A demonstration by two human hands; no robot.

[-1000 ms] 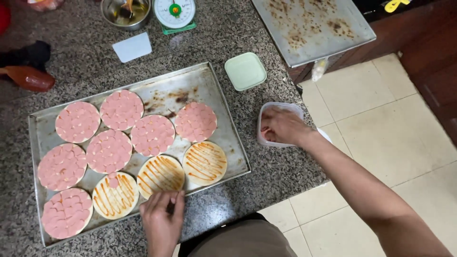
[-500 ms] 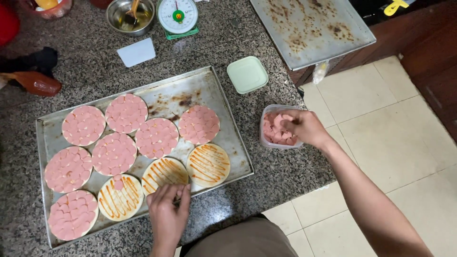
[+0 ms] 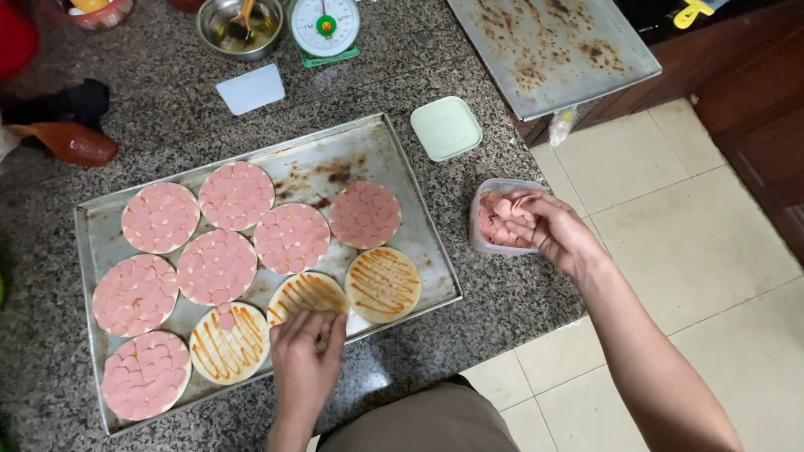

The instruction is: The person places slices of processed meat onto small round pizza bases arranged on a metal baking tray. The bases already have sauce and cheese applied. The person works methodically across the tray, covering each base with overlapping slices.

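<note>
**Topping in progress: left hand now on the middle sauced round**

Changes since a second ago:
- Found the left hand (image 3: 306, 347) moved up from the near edge of the baking tray (image 3: 394, 159) onto the middle sauced round (image 3: 303, 291). Fingers pinched together there; cannot tell whether on a slice.
- Found the right hand (image 3: 553, 230) shifted from flat over the clear tub of sausage slices (image 3: 494, 222), just right of the tray, to its far rim. Fingers curled loosely against the slices; cannot confirm a firm grip.
- Judged as one more placement starting on that round, with refill drawn from the tub.

Count, placed relative to the tray:
- On it: ten dough rounds. Seven fully covered with pink slices, e.g. the sliced round (image 3: 364, 214) by the right wall. Three striped with sauce along the near edge, the leftmost sauced round (image 3: 229, 341) bearing one slice.
- Beyond the far-right corner: one pale green lid (image 3: 445, 127).
- Beyond the far edge: one white scraper (image 3: 250, 88), one steel bowl (image 3: 239, 23), one kitchen scale (image 3: 325, 25).
- Further right on the worktop (image 3: 502, 310): one empty second tray (image 3: 553, 50).
</note>
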